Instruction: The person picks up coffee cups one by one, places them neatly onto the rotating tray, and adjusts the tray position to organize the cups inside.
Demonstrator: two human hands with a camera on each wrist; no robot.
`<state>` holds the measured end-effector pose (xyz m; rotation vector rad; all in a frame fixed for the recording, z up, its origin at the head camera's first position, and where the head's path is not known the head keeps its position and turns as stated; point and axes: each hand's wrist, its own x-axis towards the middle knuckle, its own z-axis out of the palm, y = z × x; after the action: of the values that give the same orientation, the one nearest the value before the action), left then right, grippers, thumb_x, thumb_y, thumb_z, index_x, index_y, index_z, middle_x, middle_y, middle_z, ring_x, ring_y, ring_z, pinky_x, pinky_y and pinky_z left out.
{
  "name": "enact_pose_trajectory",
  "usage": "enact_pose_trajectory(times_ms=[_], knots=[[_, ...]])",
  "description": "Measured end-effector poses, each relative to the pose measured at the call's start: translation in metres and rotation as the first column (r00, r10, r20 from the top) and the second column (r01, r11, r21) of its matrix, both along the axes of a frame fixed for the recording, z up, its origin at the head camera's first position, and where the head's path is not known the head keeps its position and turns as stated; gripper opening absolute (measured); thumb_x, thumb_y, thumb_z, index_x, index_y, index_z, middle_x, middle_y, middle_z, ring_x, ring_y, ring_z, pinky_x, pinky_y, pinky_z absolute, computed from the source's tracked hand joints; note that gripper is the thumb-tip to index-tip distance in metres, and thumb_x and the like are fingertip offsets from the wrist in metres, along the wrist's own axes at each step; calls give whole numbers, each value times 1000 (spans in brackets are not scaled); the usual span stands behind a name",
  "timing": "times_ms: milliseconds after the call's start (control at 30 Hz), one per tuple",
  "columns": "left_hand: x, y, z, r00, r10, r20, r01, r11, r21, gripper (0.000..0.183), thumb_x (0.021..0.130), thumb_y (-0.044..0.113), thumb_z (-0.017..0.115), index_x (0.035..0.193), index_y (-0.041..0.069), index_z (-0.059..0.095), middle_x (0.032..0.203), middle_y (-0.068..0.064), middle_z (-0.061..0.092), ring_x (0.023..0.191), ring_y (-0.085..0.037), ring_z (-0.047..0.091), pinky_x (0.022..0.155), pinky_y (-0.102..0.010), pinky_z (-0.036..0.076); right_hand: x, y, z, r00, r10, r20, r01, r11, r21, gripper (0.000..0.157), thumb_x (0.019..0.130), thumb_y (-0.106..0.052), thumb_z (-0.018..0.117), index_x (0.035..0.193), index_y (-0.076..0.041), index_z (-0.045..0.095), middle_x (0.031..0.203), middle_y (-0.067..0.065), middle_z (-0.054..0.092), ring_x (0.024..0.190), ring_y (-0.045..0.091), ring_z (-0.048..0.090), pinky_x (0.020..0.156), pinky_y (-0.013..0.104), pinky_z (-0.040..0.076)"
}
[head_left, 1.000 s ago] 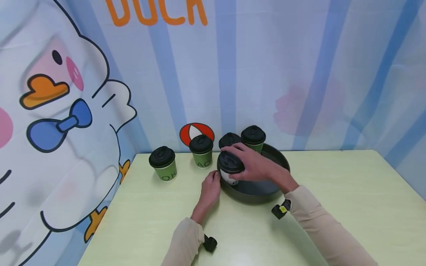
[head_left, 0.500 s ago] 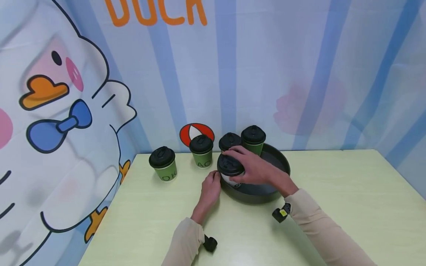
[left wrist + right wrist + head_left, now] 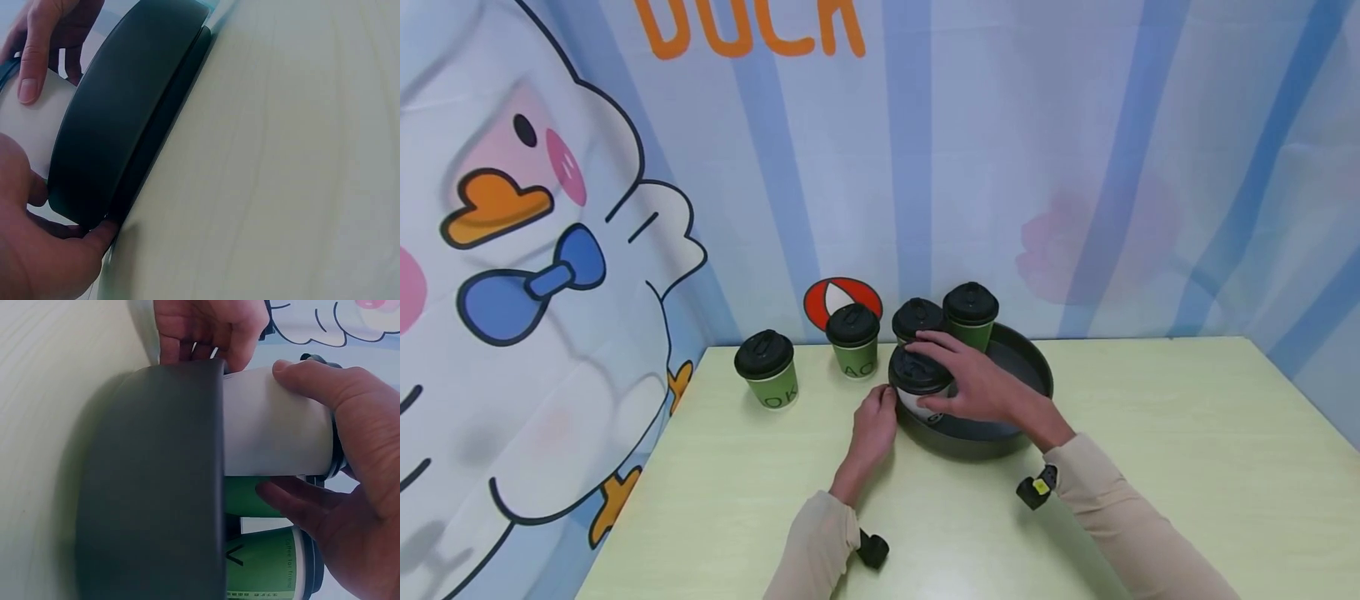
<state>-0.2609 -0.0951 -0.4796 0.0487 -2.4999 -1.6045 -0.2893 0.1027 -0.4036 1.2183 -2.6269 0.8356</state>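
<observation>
My right hand [image 3: 973, 379] curves round a white paper cup [image 3: 275, 425] with a black lid [image 3: 919, 369], thumb on the near side and fingers on the far side. The cup stands upright inside the left edge of a round dark grey pan [image 3: 977, 448]. My left hand [image 3: 874, 425] grips that pan's left rim; in the left wrist view its fingertips reach under the pan's edge. Just behind the white cup is a green paper cup [image 3: 917, 318], partly hidden. Beside it, another green cup [image 3: 972, 312] stands toward the back of the pan.
Left of the pan, two black-lidded green cups stand on the pale table [image 3: 1150, 467]: one marked OK [image 3: 771, 379], the other lettered cup [image 3: 855, 350] nearer the pan. A printed cloth backdrop [image 3: 985, 167] rises along the table's back edge.
The white cup has sunk slightly into the pan under my right hand. That hand has since shifted a little to the right, baring more of the lid. My left hand stays on the rim.
</observation>
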Motion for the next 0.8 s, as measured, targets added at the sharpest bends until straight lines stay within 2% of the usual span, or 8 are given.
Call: enact_pose_trajectory(times_ms=[500, 800], knots=[[0, 0, -1, 1000, -2, -3, 2, 1000, 8, 44, 109, 22, 41, 134, -8, 61, 133, -27, 64, 129, -43, 56, 109, -55, 45, 1, 2, -6, 999, 14, -53, -14, 1000, -1, 79, 90, -31, 84, 157, -14, 46, 167, 11, 30, 145, 35, 43, 108, 53, 47], [0, 0, -1, 1000, -6, -23, 6, 1000, 12, 43, 109, 21, 43, 132, -8, 62, 131, -27, 65, 128, -44, 57, 108, -56, 45, 6, 6, -1, 997, 7, -77, -8, 1000, -13, 81, 89, -34, 85, 157, -15, 46, 166, 14, 32, 142, 37, 46, 104, 54, 50]])
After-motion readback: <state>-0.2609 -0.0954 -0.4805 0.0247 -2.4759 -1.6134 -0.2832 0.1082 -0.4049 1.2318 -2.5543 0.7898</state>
